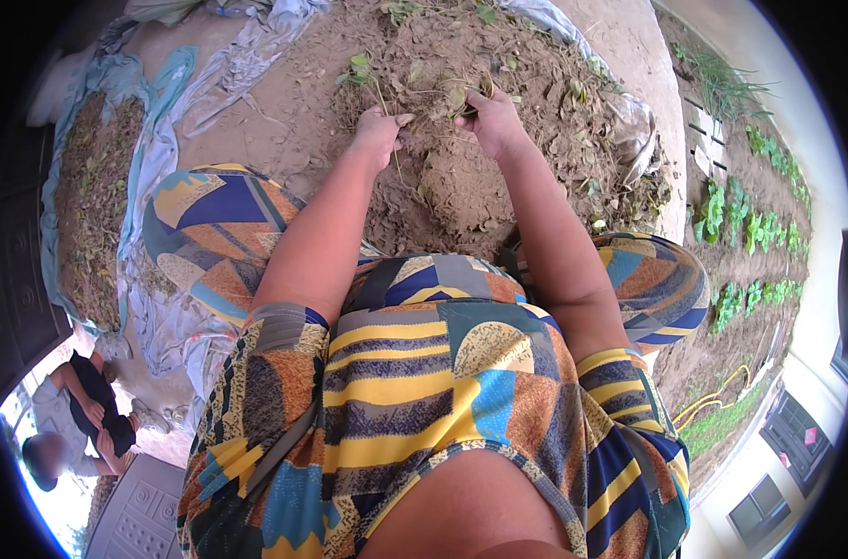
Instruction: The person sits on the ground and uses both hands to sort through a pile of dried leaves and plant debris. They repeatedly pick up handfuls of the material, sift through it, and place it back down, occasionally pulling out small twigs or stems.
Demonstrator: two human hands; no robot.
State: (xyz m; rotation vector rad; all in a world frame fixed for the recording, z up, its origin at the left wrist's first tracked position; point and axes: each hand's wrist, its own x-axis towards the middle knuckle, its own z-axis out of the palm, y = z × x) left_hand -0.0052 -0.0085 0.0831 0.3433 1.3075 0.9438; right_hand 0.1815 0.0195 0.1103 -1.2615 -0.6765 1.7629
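Note:
Before me lies a pile of soil and dry plant debris [466, 182] with wilted leaves and stems mixed in. My left hand [378, 136] is over the near middle of the pile, its fingers closed on a thin plant stem [398, 164] that hangs down below it. To its right, my right hand [490, 119] pinches a small bunch of wilted leaves and stems [459, 98]. The two hands are apart. A few green leaves [359, 66] stick up just beyond my left hand. What lies under the fingers is hidden.
Crumpled plastic sheeting [235, 70] runs along the left, beside another debris heap [95, 209]. A second piece of sheeting [633, 133] lies at the pile's right edge. Beyond a concrete border [665, 105] grow leafy green plants [712, 209]. Another person [81, 412] sits at lower left.

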